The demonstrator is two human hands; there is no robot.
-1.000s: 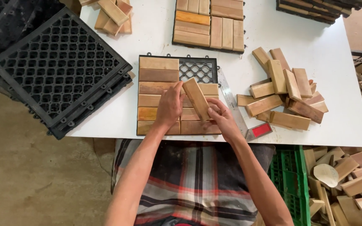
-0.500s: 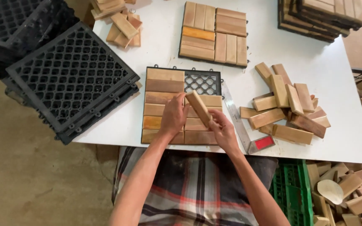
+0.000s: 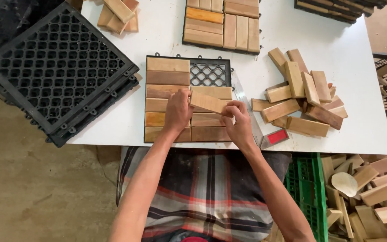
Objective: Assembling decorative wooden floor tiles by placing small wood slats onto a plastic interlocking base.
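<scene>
Lowered nearly flat since before, the wooden slat (image 3: 208, 102) is pinched by left hand (image 3: 178, 110) and right hand (image 3: 237, 120) over the tile frame (image 3: 210, 71).

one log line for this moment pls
left hand, right hand: hold wood slat | over tile base | slat pile right

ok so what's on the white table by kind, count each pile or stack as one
Half-filled tile: 1
Finished tile: 1
Stack of tiles at the far right corner: 1
Stack of black grids: 1
Piles of loose wood blocks: 2
Wood block held by left hand and right hand: 1
Red-tipped tool: 1
Total: 8
</scene>
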